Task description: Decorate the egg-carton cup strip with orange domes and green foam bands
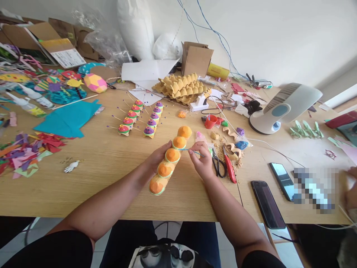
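My left hand [160, 156] grips an egg-carton strip [165, 170] from its left side. Orange domes, edged in pale green, run along the strip in a row, tilted up and away to the right. Between the fingertips of my right hand [203, 160] is a thin blue stick [184, 149], its tip touching the strip near the second dome from the far end. Farther back stand two finished-looking carton strips, one with red and green domes [129, 117], one with purple domes [152, 122], both with blue-headed pins sticking out.
Scissors [219, 163] and a red-handled cutter [229, 166] lie right of my right hand, beside carton scraps and a red cup [211, 121]. Phones [268, 204] and a white fan [284, 106] are farther right. Paper scraps [30, 152] and teal felt [67, 118] lie left; egg cartons [181, 87] sit behind.
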The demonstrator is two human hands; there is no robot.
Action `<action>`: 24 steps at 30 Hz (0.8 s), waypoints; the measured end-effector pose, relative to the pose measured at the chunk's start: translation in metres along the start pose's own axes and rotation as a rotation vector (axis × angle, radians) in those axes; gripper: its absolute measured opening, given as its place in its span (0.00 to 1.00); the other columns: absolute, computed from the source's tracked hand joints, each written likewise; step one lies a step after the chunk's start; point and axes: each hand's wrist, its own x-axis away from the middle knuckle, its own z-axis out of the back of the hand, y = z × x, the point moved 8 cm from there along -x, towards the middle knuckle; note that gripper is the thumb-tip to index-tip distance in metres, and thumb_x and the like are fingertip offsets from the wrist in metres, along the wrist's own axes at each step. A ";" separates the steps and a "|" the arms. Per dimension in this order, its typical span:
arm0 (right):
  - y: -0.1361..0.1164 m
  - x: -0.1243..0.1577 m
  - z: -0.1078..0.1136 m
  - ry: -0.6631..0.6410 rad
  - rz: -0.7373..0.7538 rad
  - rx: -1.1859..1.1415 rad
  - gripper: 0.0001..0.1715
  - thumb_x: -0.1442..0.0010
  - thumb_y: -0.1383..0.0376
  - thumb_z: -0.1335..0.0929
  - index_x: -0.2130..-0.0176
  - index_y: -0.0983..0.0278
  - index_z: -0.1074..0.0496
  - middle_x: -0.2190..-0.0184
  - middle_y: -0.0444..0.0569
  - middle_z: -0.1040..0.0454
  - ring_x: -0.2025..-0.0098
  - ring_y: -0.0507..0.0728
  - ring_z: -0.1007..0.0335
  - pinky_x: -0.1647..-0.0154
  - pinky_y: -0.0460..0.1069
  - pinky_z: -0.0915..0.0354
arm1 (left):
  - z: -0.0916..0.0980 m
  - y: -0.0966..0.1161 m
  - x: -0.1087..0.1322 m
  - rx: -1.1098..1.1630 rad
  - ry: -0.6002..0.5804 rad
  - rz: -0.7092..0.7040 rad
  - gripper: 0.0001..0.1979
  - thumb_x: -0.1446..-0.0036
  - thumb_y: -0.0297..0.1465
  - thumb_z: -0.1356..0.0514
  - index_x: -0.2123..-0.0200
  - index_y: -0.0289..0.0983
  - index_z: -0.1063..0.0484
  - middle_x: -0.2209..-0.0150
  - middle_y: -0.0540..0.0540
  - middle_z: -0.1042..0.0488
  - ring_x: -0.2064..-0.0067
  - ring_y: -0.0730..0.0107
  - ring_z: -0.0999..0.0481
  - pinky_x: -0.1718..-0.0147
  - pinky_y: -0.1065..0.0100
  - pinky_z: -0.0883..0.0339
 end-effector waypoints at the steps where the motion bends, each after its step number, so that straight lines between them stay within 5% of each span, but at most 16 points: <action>1: -0.001 0.000 0.000 0.008 0.007 0.011 0.07 0.34 0.63 0.30 0.66 0.60 0.25 0.65 0.48 0.28 0.60 0.57 0.30 0.55 0.54 0.34 | 0.000 0.000 0.000 0.006 0.006 -0.003 0.24 0.47 0.57 0.35 0.72 0.42 0.29 0.81 0.50 0.33 0.79 0.68 0.35 0.73 0.63 0.43; 24: -0.006 0.002 0.002 -0.002 0.044 -0.070 0.08 0.35 0.63 0.30 0.68 0.60 0.27 0.65 0.48 0.29 0.60 0.57 0.30 0.55 0.55 0.34 | -0.010 0.013 0.007 -0.032 0.002 -0.057 0.25 0.48 0.57 0.35 0.75 0.41 0.30 0.84 0.52 0.37 0.81 0.72 0.39 0.76 0.65 0.44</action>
